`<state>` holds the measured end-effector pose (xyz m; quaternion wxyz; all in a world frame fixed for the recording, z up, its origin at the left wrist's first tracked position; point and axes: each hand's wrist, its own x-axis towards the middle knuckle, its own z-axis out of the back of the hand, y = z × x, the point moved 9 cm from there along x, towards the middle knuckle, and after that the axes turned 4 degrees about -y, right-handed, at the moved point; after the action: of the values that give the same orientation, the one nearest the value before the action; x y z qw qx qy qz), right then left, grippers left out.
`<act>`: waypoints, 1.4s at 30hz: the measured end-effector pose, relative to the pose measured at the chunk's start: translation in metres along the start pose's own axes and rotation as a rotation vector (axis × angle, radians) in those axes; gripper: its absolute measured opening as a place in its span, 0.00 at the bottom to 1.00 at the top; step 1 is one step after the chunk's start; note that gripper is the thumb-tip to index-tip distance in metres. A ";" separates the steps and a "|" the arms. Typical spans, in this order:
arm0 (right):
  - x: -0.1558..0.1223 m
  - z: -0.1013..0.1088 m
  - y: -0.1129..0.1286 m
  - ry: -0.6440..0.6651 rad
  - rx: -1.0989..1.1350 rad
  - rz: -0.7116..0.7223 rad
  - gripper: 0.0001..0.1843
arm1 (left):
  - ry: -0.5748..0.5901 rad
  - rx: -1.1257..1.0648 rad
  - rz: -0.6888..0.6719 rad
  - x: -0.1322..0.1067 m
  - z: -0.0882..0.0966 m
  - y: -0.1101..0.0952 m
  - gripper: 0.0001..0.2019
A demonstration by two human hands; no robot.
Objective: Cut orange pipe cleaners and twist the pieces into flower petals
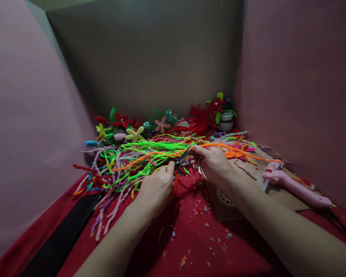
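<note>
Clock positions taken from the scissors [182, 158]. Nearest, 6 o'clock: small clippings [183, 262] strewn over the red-covered worktop [236, 246]. 8 o'clock: black strip [66, 231], lying slantwise. 3 to 4 o'clock: pink glue gun [298, 187] resting on cardboard [285, 198]. Centre: left hand [158, 182], grip closed round the scissor handles, blades pointing to about 1 o'clock. Right hand [212, 163], just beside the blade tips: grip pinching orange fuzzy stems [233, 151], which trail to 3 o'clock; cannot tell whether the blades touch them. 9 to 11 o'clock: tangled multicoloured pile [161, 146], bright green uppermost. Farther, 10 o'clock: fuzzy flowers [135, 134]. Far, 2 o'clock: white pot [226, 122] with red flower [217, 104].
</note>
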<state>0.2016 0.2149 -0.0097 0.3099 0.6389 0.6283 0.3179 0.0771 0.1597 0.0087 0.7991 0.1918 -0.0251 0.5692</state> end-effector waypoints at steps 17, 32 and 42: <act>-0.002 0.004 -0.019 -0.072 0.086 -0.242 0.11 | 0.006 0.117 -0.005 -0.003 0.003 -0.005 0.23; -0.006 0.001 -0.014 -0.075 0.100 -0.242 0.14 | -0.092 0.201 0.002 -0.008 0.009 -0.010 0.20; -0.016 -0.002 -0.017 -0.088 0.151 -0.346 0.16 | -0.105 0.195 0.005 -0.009 0.010 -0.014 0.20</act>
<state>0.1895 0.1989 -0.0226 0.3382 0.5561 0.7366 0.1838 0.0885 0.1444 0.0115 0.7730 0.2981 -0.0117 0.5599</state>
